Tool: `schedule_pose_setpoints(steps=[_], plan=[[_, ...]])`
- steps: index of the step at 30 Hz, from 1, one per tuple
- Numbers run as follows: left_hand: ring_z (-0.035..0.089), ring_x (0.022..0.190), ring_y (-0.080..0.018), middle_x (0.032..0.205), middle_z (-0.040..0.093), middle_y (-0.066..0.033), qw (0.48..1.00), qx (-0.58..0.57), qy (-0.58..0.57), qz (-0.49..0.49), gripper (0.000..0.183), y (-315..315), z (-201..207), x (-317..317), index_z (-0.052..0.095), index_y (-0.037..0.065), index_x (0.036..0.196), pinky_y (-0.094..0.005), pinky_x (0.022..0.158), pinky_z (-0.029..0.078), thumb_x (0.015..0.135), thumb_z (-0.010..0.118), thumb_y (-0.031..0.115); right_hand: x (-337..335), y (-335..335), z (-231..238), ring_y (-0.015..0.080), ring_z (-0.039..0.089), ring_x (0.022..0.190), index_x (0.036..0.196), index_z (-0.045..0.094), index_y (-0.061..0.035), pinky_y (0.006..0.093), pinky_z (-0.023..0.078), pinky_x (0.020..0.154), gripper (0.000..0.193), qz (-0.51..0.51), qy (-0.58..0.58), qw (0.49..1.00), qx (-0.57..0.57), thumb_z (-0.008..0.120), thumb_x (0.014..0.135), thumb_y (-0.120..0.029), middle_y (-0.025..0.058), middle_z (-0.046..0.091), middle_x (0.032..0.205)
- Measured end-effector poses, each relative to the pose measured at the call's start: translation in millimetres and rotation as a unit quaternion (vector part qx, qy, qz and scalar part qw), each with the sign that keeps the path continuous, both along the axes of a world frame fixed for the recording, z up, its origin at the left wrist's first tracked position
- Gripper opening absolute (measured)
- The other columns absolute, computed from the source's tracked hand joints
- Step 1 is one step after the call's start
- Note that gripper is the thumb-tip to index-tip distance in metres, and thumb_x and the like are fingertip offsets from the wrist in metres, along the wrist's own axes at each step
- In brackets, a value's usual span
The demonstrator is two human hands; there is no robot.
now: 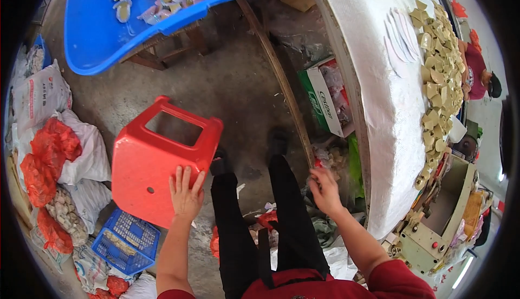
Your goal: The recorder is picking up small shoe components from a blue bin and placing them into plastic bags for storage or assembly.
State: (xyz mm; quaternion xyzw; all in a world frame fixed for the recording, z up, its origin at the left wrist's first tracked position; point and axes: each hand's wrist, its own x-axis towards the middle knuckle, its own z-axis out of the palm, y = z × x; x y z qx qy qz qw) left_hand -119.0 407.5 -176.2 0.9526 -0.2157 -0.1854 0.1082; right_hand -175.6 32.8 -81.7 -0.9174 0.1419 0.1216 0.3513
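A red plastic stool (138,161) stands on the floor at my left, with one side cut-out facing away from me. My left hand (187,193) lies spread and flat on it, touching its right part, with nothing between the fingers. My right hand (326,191) hangs with loosely bent fingers near the close end of a long wooden bar (279,76). No held thing shows in it; whether its fingertips touch the bar I cannot make out.
A blue tray (89,44) of small shiny pieces is ahead left. A white-covered table (390,114) on the right bears many beige pieces (436,71). Sacks (89,142), red bags (40,174) and a blue basket (127,239) line the left; another person (476,74) works far right.
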Motion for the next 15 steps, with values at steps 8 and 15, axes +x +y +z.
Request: schedule_pose_setpoints(steps=[8,15], plan=[[0.021,0.133,-0.0369,0.139,0.029,-0.014,0.99,0.013,-0.084,0.116,0.064,-44.4,-26.0,37.8,0.046,0.025,0.128,-0.055,0.106,0.017,0.068,0.069,0.019,145.5,0.6,-152.8,0.0125,0.058,0.081,0.117,0.049,-0.0021,0.0265,0.049,0.072,0.036,-0.132,0.03,0.945,0.298,0.061,0.083,-0.007,0.0084,0.06,0.095],[0.024,0.131,-0.0383,0.141,0.021,-0.0192,0.93,-0.133,-0.311,0.144,0.074,-55.7,24.6,163.5,0.039,0.011,0.132,-0.0474,0.106,0.023,0.066,0.068,-0.002,316.5,70.0,-147.3,0.0175,0.059,0.083,0.126,0.037,0.0017,0.029,0.049,0.07,0.054,-0.081,0.103,0.911,0.391,0.063,0.084,-0.019,0.0136,0.056,0.103]])
